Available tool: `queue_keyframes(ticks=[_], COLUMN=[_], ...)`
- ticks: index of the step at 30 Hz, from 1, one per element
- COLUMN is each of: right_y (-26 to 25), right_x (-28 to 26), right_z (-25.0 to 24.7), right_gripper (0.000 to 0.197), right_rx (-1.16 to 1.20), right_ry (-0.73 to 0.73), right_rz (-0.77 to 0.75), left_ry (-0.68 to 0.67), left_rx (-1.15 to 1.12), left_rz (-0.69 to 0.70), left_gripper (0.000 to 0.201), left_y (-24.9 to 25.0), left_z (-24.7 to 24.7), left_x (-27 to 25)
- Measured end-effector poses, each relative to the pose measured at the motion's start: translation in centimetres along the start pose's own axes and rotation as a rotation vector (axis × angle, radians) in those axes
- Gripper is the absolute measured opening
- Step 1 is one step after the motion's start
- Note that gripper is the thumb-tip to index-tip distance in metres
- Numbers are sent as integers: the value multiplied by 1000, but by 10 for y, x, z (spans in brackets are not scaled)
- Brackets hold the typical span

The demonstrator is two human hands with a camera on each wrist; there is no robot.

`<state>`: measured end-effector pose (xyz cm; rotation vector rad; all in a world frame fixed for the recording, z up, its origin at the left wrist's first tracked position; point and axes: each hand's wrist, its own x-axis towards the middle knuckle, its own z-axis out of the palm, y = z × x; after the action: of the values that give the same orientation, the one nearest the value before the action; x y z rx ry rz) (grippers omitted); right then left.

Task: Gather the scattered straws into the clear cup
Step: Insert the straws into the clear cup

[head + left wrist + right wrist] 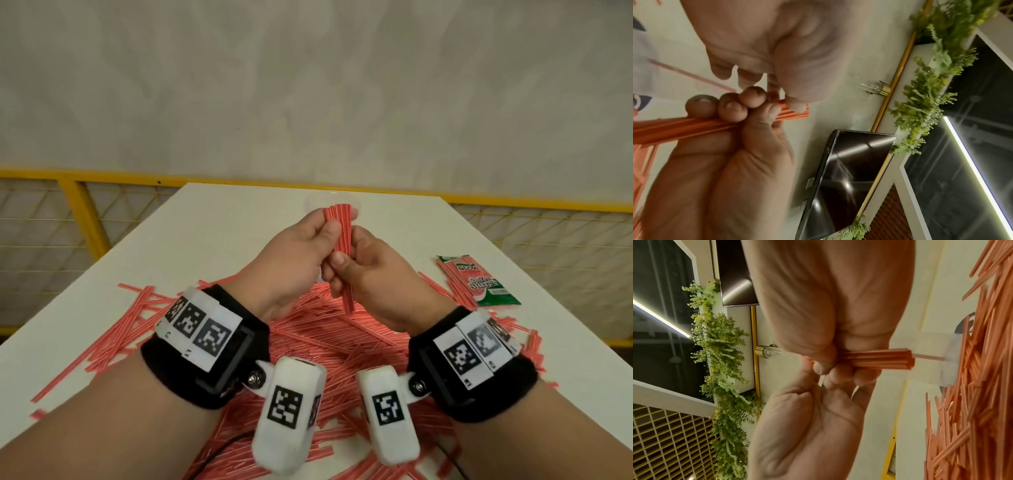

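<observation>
White counter (212, 240) against a pale wall, yellow mesh railing (78, 212) behind it. Red straws (325, 339) lie scattered in a thick heap across the near half of the counter, under both forearms. A green-and-red straw packet (479, 281) lies flat at the right, touching the heap's edge.

Both hands raised above the heap, palms facing each other, wrists close together. Left hand (294, 253) and right hand (370, 267) share one bundle of straws (340, 246), held nearly upright and fanning wider at the top. Left fingers (731, 108) curled round the bundle, thumb pressing on it. Right fingers (838, 373) also wrapped round it lower down.

Clear cup (330, 202) stands on the counter just beyond the bundle's top, mostly hidden by it; one straw inside shows in the right wrist view.
</observation>
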<state>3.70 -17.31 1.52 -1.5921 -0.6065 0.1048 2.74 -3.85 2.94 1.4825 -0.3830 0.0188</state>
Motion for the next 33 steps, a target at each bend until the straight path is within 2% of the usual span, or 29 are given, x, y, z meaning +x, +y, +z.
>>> queue_keyframes(ticks=[3,5,7,10,13,17,19,22,24,26,30,33], right_y=[-4,-6,-9,-8,-1,0,4,14,21,26,26,26], right_x=[1,3,6,9,18,34,37,34,33,32,30,29], right_z=[2,-5,-17,-34,-41,-39,-38,-36,-34,-33,-34,-35], right_gripper=[20,18,16,8,10,25,38,68,74,67,34,26], right_rx=[42,4,-85,-383,-788,-1122,-1219,-1266,-1288,-1321,-1296,-1263], right_ry=[-33,3,94,158,40,-180,-253,-314,-326,-331,-316,-251], right_rz=[56,68,76,125,183,264,310,378,381,381,391,353], left_ry=[68,189,293,327,325,247,252,269,274,273,245,217], left_rx=[-20,-50,-117,-278,-338,-311,-308,-234,-202,-200,-184,-164], left_rz=[-10,-8,-7,-50,-71,-79,-103,-154,-172,-185,-196,-199], left_gripper=[25,26,28,30,27,26,27,29,29,29,30,29], left_y=[-1,0,2,9,23,41,40,30,25,23,18,15], left_z=[4,1,-5,-10,-13,-25,-30,-35,-38,-38,-33,-32], left_x=[0,4,9,10,14,24,24,24,24,25,27,27])
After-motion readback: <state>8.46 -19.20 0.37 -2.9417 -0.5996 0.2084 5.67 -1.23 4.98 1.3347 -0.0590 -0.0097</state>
